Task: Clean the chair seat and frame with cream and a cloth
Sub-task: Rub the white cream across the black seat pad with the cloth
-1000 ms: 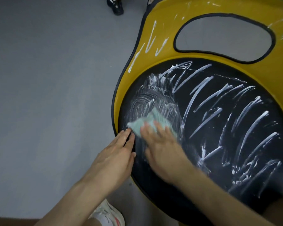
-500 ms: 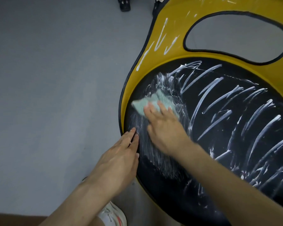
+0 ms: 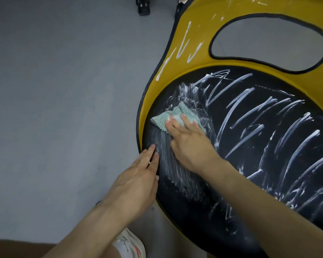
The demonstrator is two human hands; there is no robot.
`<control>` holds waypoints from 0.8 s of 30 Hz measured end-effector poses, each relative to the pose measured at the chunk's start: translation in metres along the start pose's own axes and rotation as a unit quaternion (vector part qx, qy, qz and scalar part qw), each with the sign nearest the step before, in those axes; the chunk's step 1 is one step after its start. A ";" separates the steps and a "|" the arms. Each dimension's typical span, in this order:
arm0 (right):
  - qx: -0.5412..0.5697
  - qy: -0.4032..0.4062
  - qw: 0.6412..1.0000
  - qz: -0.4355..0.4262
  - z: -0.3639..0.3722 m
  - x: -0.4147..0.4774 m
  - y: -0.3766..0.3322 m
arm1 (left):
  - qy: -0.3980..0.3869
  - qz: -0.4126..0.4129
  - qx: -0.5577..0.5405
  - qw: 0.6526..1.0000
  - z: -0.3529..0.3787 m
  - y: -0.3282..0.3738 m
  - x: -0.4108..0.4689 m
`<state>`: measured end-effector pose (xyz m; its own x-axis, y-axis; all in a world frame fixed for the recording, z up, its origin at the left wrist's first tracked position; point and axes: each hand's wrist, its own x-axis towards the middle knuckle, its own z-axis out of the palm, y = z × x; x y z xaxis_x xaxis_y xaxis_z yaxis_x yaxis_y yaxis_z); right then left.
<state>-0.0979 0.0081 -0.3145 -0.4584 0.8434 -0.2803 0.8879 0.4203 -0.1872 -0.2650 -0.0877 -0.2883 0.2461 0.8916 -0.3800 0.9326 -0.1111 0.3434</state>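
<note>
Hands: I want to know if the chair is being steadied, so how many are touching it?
2. The right hand presses the cloth on the black seat; the left hand rests at the seat's left edge. None hidden.

The seat (image 3: 198,216) lies open right of the cloth (image 3: 166,119); the yellow frame (image 3: 145,110) hems its left, and the left hand (image 3: 138,180) blocks the near edge.

Round black seat (image 3: 203,229) streaked with white cream (image 3: 169,164), yellow frame (image 3: 194,34) cream-dabbed, mint cloth (image 3: 162,120) flat near left rim
</note>
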 end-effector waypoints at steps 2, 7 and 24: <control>-0.026 0.013 1.000 -0.008 0.011 -0.027 -0.005 | -0.005 -0.005 -0.005 1.000 -0.001 0.001 0.001; 0.005 0.004 0.998 -0.060 0.044 -0.128 -0.021 | -0.020 -0.010 0.001 1.000 0.001 0.001 0.005; 0.004 0.004 0.999 -0.050 0.039 -0.119 -0.002 | -0.038 -0.010 0.009 0.999 -0.004 0.020 0.043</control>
<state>-0.0467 -0.1062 -0.3174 -0.5444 0.8000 -0.2521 0.8372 0.4997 -0.2222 -0.2372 -0.0499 -0.2942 0.2455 0.8576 -0.4520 0.9423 -0.1017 0.3189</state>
